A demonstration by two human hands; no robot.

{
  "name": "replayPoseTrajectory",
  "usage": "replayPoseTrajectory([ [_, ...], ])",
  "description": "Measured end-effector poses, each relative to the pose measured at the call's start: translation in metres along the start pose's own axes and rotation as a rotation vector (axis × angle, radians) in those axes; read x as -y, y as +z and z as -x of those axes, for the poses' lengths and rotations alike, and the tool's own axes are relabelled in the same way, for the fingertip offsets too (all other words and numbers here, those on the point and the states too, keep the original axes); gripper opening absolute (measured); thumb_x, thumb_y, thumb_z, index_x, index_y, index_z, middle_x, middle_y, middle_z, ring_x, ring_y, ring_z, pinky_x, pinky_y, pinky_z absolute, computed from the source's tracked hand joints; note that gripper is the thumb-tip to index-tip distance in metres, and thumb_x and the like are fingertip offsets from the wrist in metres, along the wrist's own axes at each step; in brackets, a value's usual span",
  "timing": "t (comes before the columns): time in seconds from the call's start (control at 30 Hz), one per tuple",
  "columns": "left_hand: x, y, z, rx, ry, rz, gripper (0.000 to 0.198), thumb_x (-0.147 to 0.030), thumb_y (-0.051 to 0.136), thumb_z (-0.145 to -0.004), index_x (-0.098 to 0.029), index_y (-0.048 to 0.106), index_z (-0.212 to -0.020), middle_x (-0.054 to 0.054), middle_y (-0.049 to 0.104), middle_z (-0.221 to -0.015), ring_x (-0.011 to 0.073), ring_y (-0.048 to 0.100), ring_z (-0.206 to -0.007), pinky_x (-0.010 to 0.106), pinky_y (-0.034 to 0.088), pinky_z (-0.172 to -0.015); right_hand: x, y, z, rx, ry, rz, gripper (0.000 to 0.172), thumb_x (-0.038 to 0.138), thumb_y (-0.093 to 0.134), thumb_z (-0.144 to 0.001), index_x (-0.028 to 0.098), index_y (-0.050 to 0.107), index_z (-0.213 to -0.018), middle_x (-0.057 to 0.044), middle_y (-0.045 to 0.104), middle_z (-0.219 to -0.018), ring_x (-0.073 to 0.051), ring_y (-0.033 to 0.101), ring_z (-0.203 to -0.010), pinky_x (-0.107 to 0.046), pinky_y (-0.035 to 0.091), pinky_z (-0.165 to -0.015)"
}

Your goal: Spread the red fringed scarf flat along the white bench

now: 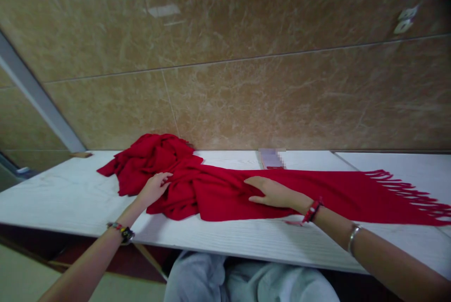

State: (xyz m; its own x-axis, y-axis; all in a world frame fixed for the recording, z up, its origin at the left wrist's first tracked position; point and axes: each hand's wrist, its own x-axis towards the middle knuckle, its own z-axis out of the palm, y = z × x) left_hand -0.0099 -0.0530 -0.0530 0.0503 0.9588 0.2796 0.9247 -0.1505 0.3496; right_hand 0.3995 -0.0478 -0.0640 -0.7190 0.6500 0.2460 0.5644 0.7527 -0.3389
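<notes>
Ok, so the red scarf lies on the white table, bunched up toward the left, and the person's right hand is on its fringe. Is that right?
Not quite: the right hand isn't on the fringe. The head view shows it at the middle stretch of the red scarf, with the fringe well off to the right.

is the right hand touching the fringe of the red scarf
No, the right hand is on a plain stretch of the scarf, well left of the fringe.
</notes>
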Motion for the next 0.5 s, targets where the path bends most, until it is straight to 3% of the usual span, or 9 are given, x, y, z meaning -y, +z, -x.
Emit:
replayPoseTrajectory([
  [0.13, -0.014, -0.003, 0.017, 0.045, 0.027, 0.085, 0.061, -0.043, 0.047, -0.07, -0.015, 0.039, -0.124, 0.008, 0.055, -0.118, 0.0213, 0.052, -0.106, 0.035, 0.041, -0.092, -0.006, 0.021, -0.014, -0.105, 0.008, -0.104, 0.065, 0.033, 0.056, -0.075, 0.02, 0.029, -0.134, -0.011, 0.044, -0.129, -0.023, 0.044, -0.115, -0.038, 0.037, -0.096],
  [0.23, -0.024, -0.006, 0.02, 0.032, 0.044, 0.013, 0.06, -0.035, 0.049, -0.068, -0.015, 0.04, -0.123, 0.007, 0.054, -0.12, 0.022, 0.052, -0.107, 0.034, 0.039, -0.094, -0.02, 0.028, -0.012, -0.217, 0.068, -0.133, 0.06, 0.024, 0.054, -0.073, 0.019, 0.035, -0.13, -0.011, 0.054, -0.117, -0.022, 0.053, -0.102, -0.038, 0.043, -0.088],
  [0.37, -0.031, -0.031, -0.002, -0.187, 0.038, -0.173, 0.049, -0.023, 0.042, -0.07, -0.014, 0.046, -0.119, 0.007, 0.056, -0.115, 0.0208, 0.054, -0.101, 0.031, 0.041, -0.091, -0.025, 0.02, -0.01, -0.244, 0.157, -0.147, 0.048, 0.015, 0.048, -0.072, 0.016, 0.048, -0.12, -0.006, 0.065, -0.083, -0.016, 0.059, -0.068, -0.03, 0.049, -0.065],
  [0.5, -0.035, -0.072, -0.03, -0.395, -0.052, -0.359, 0.047, -0.014, 0.037, -0.073, -0.016, 0.043, -0.119, 0.002, 0.055, -0.114, 0.021, 0.051, -0.102, 0.035, 0.039, -0.09, -0.014, 0.007, -0.01, -0.402, 0.158, -0.141, 0.029, 0.019, 0.045, -0.077, 0.017, 0.06, -0.101, -0.006, 0.065, -0.079, -0.017, 0.059, -0.069, -0.031, 0.048, -0.067],
])
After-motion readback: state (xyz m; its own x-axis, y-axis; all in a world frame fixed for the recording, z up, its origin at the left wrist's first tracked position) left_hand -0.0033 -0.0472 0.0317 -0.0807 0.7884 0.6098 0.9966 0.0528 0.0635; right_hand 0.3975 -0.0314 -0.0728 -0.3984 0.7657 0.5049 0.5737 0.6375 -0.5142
